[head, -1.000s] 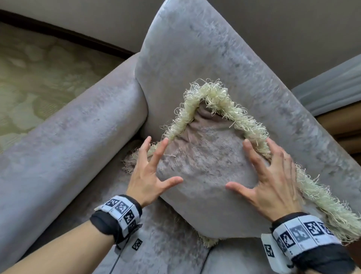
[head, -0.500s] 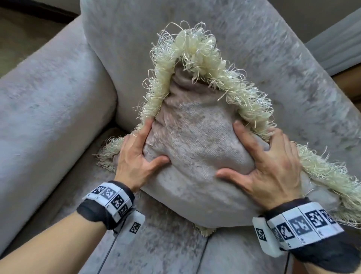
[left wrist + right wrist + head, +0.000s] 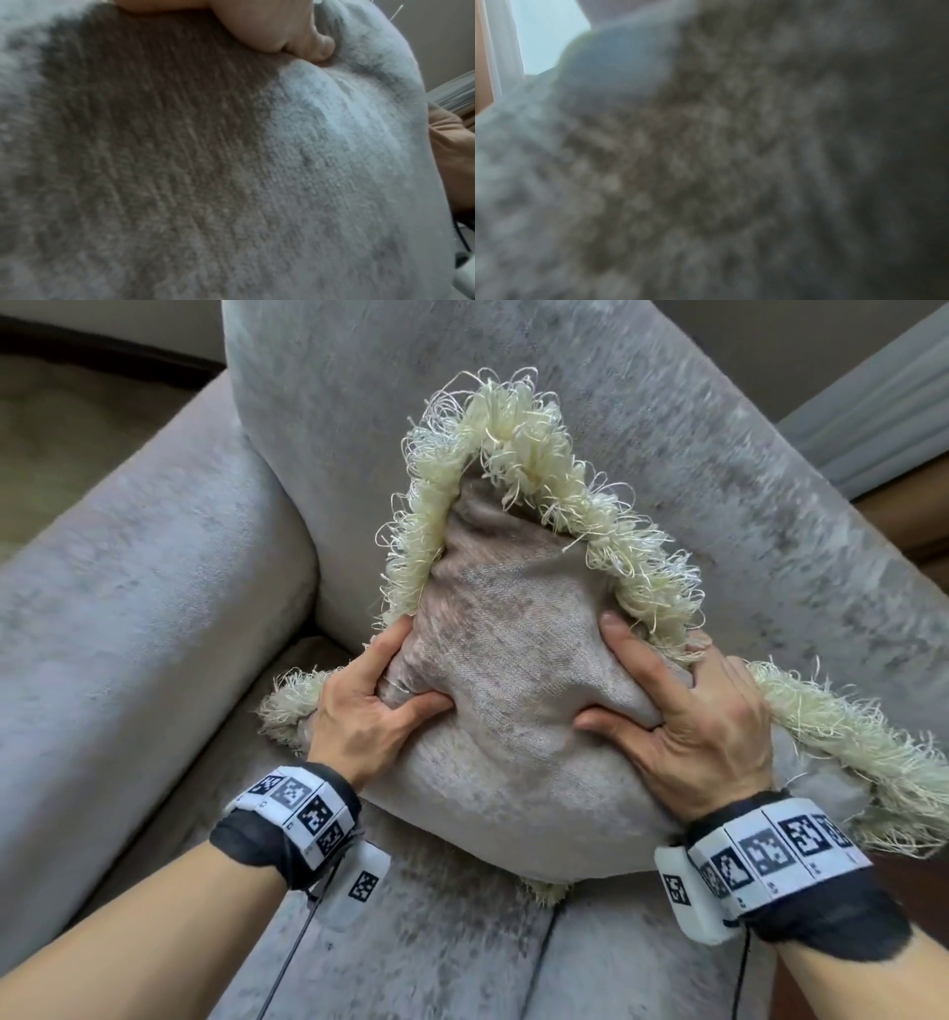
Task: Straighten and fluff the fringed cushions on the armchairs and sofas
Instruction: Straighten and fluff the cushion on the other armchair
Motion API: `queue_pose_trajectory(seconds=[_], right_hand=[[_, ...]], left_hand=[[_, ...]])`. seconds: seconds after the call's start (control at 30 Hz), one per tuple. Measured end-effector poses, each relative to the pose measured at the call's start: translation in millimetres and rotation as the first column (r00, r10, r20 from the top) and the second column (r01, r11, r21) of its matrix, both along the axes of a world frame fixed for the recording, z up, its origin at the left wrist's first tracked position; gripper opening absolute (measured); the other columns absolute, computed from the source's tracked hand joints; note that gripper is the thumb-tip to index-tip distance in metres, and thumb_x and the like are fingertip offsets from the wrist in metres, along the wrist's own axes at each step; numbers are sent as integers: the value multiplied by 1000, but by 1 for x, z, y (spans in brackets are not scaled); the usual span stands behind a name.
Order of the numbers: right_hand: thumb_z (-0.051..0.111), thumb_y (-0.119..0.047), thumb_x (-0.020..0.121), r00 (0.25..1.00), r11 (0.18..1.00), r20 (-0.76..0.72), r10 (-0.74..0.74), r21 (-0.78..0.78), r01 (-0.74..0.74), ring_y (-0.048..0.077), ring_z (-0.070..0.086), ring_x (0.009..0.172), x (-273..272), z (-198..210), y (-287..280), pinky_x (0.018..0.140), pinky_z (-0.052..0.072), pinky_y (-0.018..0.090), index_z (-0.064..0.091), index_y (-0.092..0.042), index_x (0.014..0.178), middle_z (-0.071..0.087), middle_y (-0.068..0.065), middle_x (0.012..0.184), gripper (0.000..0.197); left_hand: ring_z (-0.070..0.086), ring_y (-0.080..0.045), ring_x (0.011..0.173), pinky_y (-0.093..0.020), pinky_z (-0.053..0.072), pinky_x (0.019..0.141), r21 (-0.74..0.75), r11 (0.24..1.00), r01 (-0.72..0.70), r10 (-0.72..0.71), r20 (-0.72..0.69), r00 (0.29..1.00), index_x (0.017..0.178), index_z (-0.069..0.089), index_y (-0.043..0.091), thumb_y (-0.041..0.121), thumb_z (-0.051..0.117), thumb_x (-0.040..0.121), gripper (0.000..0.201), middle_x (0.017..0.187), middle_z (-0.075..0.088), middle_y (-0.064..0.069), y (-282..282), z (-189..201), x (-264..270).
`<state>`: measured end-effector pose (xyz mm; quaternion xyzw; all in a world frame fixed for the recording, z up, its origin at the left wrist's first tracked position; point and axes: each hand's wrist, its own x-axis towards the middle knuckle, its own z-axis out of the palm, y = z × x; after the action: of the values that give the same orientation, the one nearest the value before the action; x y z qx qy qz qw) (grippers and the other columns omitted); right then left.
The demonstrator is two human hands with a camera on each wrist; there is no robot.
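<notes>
A grey velvet cushion (image 3: 513, 711) with a cream fringe (image 3: 518, 433) stands on one corner against the armchair's backrest (image 3: 334, 403). My left hand (image 3: 369, 706) grips its left side, thumb dug into the fabric. My right hand (image 3: 683, 711) grips the right side the same way, squeezing the cushion between both hands. In the left wrist view the cushion fabric (image 3: 231, 162) fills the frame, with my left thumb (image 3: 308, 40) pressed into it. The right wrist view shows only blurred cushion fabric (image 3: 706, 162).
The armchair's rolled left armrest (image 3: 128, 608) lies beside the cushion, and the seat (image 3: 436, 942) is under it. Patterned carpet (image 3: 61, 428) shows at the far left. A pale curtain (image 3: 883, 403) and brown wooden furniture (image 3: 914, 521) are at the far right.
Both hands went from spread fingers hovering over the cushion to gripping its sides and squeezing inward. The cushion has bunched up and its top corner stands taller.
</notes>
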<state>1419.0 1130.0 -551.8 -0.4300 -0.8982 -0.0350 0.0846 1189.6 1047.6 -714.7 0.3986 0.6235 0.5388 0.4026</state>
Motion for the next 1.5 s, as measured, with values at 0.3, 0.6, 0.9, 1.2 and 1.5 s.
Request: queue_pose_trajectory(seconds=[0.3, 0.6, 0.9, 1.2, 1.5], right_hand=[[48, -71, 89, 958, 998, -287, 4, 68, 16, 36, 65, 70, 21, 50, -24, 66, 59, 48, 30, -47, 152, 68, 27, 102, 70], [40, -76, 89, 768, 968, -604, -214, -26, 249, 25, 66, 98, 45, 44, -58, 89, 49, 32, 27, -59, 148, 67, 21, 113, 63], [44, -75, 88, 630, 930, -691, -354, -191, 313, 39, 68, 92, 67, -25, -53, 82, 55, 36, 28, -52, 150, 67, 27, 102, 69], [57, -73, 79, 672, 851, -522, -525, -329, 408, 44, 58, 107, 89, -58, -42, 86, 56, 49, 12, -76, 140, 48, 20, 130, 75], [36, -84, 82, 692, 828, -454, -561, -314, 465, 32, 58, 107, 93, -26, -63, 88, 56, 51, 33, -56, 147, 46, 7, 128, 71]], left_hand=[[53, 24, 116, -5, 40, 101, 200, 973, 112, -70, -207, 976, 144, 42, 40, 63, 79, 66, 89, 120, 50, 54, 6, 105, -18], [64, 4, 114, -20, 50, 99, 212, 922, 325, -186, -494, 849, 141, 55, 35, 74, 73, 67, 85, 129, 62, 22, 29, 185, -16], [71, -25, 91, -45, 58, 78, 114, 895, 430, -253, -665, 703, 143, 48, 40, 79, 66, 67, 87, 107, 74, -5, 54, 159, 1], [34, -19, 77, -35, 29, 72, -95, 935, 341, -253, -854, 455, 152, 35, 43, 92, 27, 76, 91, 84, 33, 0, 72, 120, 21], [50, -30, 108, -50, 47, 92, -218, 928, 301, -338, -831, 442, 153, 36, 43, 83, 38, 83, 81, 123, 50, -15, 47, 151, 18]])
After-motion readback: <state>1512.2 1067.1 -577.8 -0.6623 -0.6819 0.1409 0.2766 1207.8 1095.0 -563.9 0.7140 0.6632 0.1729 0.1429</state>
